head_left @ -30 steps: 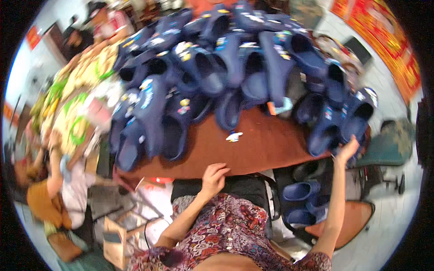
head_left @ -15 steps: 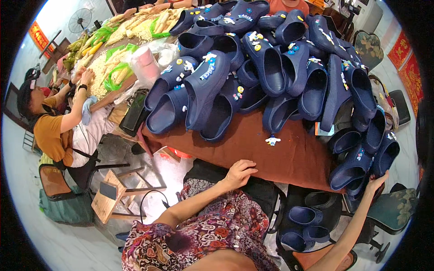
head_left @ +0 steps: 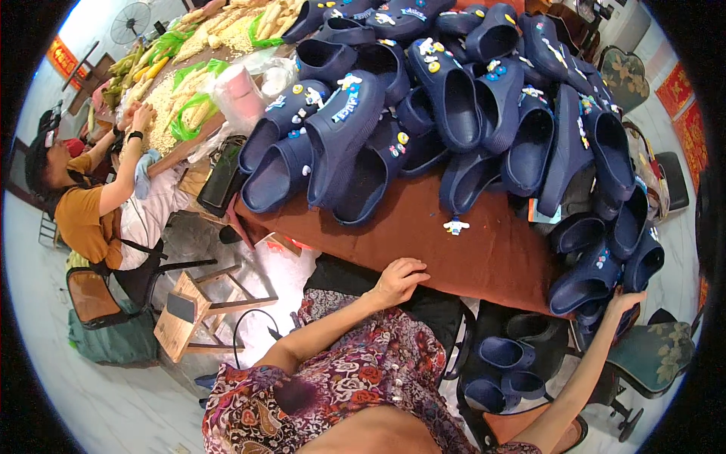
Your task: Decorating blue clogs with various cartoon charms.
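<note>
A big heap of navy clogs (head_left: 344,144) with coloured charms covers the brown cloth (head_left: 363,246) of the table. My left hand (head_left: 401,281) rests at the near edge of the cloth, fingers loosely bent and nothing in them. At the right end of the heap my right hand (head_left: 626,301) is closed at the lower edge of a clog (head_left: 644,261); its fingertips are partly hidden. Just left of that hand another clog (head_left: 582,284) overhangs the table corner. A small white charm figure (head_left: 456,226) hangs from a clog mid-heap.
Below the table, several clogs (head_left: 505,356) lie on a dark chair. To the right stands a swivel chair (head_left: 654,352). At left are a wooden stool (head_left: 185,314) with a phone on it, and a person (head_left: 94,212) working beside corn kernels (head_left: 162,121). A pink roll (head_left: 240,91) stands nearby.
My right hand has shifted slightly left and its fingers have drawn in under the clog. My left hand stays at the cloth's edge. The whole view has tilted a little.
</note>
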The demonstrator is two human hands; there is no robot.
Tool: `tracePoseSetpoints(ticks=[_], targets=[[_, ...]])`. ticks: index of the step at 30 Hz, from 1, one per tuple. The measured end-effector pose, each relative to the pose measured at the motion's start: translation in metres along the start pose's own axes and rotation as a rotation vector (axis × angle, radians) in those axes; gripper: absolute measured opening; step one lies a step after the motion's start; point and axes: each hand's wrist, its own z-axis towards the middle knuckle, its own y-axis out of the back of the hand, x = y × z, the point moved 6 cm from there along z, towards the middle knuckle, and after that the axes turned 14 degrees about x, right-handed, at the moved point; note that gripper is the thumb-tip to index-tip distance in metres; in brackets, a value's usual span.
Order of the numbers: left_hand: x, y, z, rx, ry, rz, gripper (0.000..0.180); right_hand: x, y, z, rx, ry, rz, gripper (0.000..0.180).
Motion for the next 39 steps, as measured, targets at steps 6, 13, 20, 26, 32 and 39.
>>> tracePoseSetpoints(ticks=[6, 13, 20, 26, 32, 39], targets=[[0.002, 0.0, 0.004, 0.038, -0.023, -0.028, 0.036, 0.0, 0.004, -0.01, 0.044, 0.01, 0.023, 0.072], [0.006, -0.004, 0.006, 0.073, -0.047, -0.04, 0.037, -0.009, 0.016, -0.021, -0.027, 0.003, -0.036, 0.066], [0.007, 0.009, 0.003, 0.129, -0.023, 0.036, 0.043, -0.028, -0.015, -0.029, -0.045, -0.021, 0.11, 0.036], [-0.001, -0.005, 0.011, 0.154, -0.041, 0.029, 0.043, 0.009, 0.022, 0.008, -0.102, 0.212, 0.185, 0.043], [0.0, -0.003, 0.008, 0.172, 0.003, 0.043, 0.042, 0.0, 0.006, 0.024, 0.043, 0.001, 0.11, 0.066], [-0.002, -0.005, 0.014, 0.195, -0.028, -0.027, 0.045, 0.003, 0.05, 0.031, -0.142, 0.029, -0.166, 0.076]])
